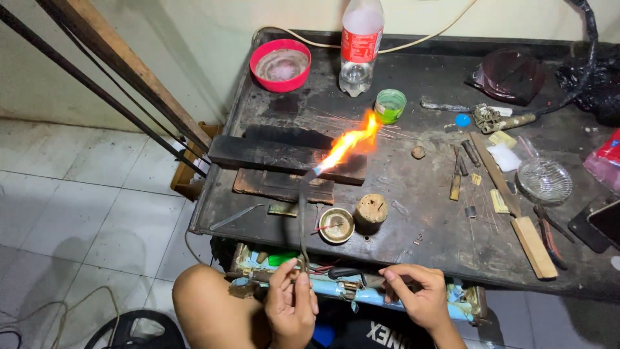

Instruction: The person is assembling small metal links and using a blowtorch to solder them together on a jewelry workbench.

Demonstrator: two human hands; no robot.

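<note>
My left hand (pixel 292 304) grips the base of a thin curved torch pipe (pixel 301 213) that rises over the front edge of a dark workbench (pixel 413 194). An orange flame (pixel 349 142) shoots from the pipe's tip toward the upper right, over a blackened block (pixel 271 155). My right hand (pixel 416 294) pinches a small dark part (pixel 345 273) at the bench's front edge, beside the torch handle. Just past the hands sit a small brass dish (pixel 336 225) and a round cork-like stub (pixel 371 210).
A red bowl (pixel 280 64), a clear plastic bottle (pixel 359 45) and a green cup (pixel 390 105) stand at the back. Hand tools, a wooden stick (pixel 516 210), a glass dish (pixel 544 181) and a phone (pixel 597 223) lie on the right. Tiled floor (pixel 84 207) and leaning poles are on the left.
</note>
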